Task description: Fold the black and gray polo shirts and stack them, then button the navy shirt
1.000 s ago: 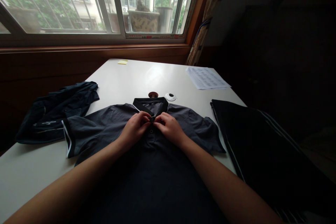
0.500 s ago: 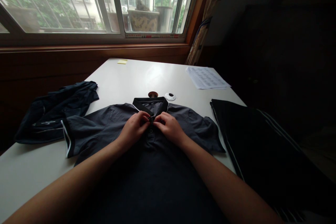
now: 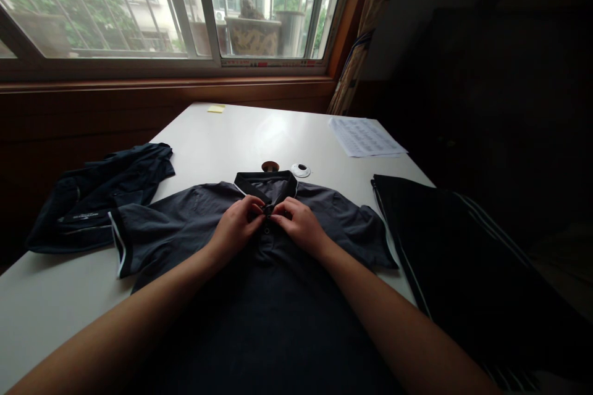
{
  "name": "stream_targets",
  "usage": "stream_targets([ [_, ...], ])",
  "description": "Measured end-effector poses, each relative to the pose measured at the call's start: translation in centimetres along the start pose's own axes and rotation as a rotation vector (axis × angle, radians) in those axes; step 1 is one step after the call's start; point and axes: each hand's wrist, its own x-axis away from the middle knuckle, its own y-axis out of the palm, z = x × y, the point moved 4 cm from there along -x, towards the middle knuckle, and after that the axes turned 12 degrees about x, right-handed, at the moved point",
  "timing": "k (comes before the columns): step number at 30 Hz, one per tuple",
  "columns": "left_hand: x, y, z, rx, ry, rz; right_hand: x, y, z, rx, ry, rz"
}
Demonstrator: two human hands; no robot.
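Note:
A dark grey polo shirt (image 3: 194,222) with a black collar lies flat, front up, on the white table (image 3: 241,136). My left hand (image 3: 238,225) and my right hand (image 3: 301,222) meet at the button placket just below the collar. The fingers of both hands are curled and pinch the placket edges around a button (image 3: 267,211). A second button shows just below my fingertips. My forearms lie over the shirt's body.
A crumpled dark garment (image 3: 97,194) lies at the table's left edge. Black trousers with white side stripes (image 3: 463,259) lie on the right. A sheet of paper (image 3: 365,137), a yellow sticky note (image 3: 216,108) and a cable-hole cover (image 3: 301,170) are farther back. A window runs behind the table.

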Motion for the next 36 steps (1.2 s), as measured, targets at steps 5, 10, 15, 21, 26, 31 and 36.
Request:
stream_targets([
  [5,0.01,-0.11,0.05,0.023,-0.019,-0.003,-0.03,-0.09,-0.1,-0.013,0.013,0.0],
  [10,-0.03,-0.06,-0.11,0.022,-0.016,-0.006,-0.04,-0.09,-0.04,-0.019,0.008,-0.001],
  [15,-0.15,0.0,0.0,0.02,-0.018,0.004,-0.05,0.03,0.08,-0.014,0.002,-0.008],
  [21,-0.22,-0.01,0.2,0.005,-0.006,0.023,-0.1,0.12,0.0,0.005,-0.003,-0.013],
  [26,-0.3,-0.07,0.26,0.011,-0.01,0.03,0.0,-0.06,-0.19,0.016,-0.013,0.004],
  [31,-0.3,-0.15,0.18,-0.007,-0.013,0.031,0.08,-0.44,-0.03,-0.004,0.006,0.079],
  [36,-0.31,-0.26,0.04,-0.013,-0.017,0.035,0.09,-0.45,-0.02,0.04,0.015,0.088],
])
